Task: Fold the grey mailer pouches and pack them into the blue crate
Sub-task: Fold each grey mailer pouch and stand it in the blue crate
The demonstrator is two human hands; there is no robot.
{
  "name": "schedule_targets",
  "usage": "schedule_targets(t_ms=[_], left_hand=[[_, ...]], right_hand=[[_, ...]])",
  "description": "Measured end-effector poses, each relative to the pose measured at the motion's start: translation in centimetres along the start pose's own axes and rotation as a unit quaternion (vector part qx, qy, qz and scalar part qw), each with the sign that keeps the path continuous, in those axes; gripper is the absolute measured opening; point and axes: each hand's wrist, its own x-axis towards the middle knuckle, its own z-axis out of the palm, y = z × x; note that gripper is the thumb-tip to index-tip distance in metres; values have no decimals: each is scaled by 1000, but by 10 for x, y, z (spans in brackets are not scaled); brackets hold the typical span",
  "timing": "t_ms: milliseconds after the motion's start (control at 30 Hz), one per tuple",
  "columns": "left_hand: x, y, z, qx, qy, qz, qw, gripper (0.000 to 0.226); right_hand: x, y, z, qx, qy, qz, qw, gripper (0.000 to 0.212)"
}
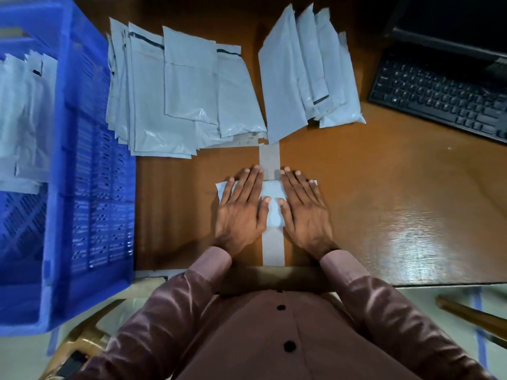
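Observation:
A small folded grey pouch (272, 207) lies on the brown table near its front edge. My left hand (241, 208) and my right hand (304, 208) press flat on it, side by side, fingers spread and pointing away from me; most of the pouch is hidden under them. A spread of unfolded grey pouches (181, 86) lies behind, and a second overlapping pile of pouches (304, 72) sits to its right. The blue crate (90, 165) stands at the left, with several grey pouches (24, 111) inside it.
A grey tape strip (270, 163) runs along the table's middle under the pouch. A black keyboard (441, 91) and a monitor (452, 20) occupy the far right. Bare glossy table (384, 201) lies to the right of my hands. A wooden chair arm (466, 311) shows below.

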Motion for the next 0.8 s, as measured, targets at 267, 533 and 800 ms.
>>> schedule_targets(t_ms=[267,533,800], left_hand=[[-1,1,-2,-9,-13,-2,1000,60],[-7,-5,-33,-124,-64,-7,990,60],[-7,-11,-74,-33,-67,24,997,71]], right_hand=[[-1,-2,-4,16,-3,-6,1000,58],[2,5,-18,53,-77,-12,996,71],[8,-24,-68,-15,-59,-27,998,58]])
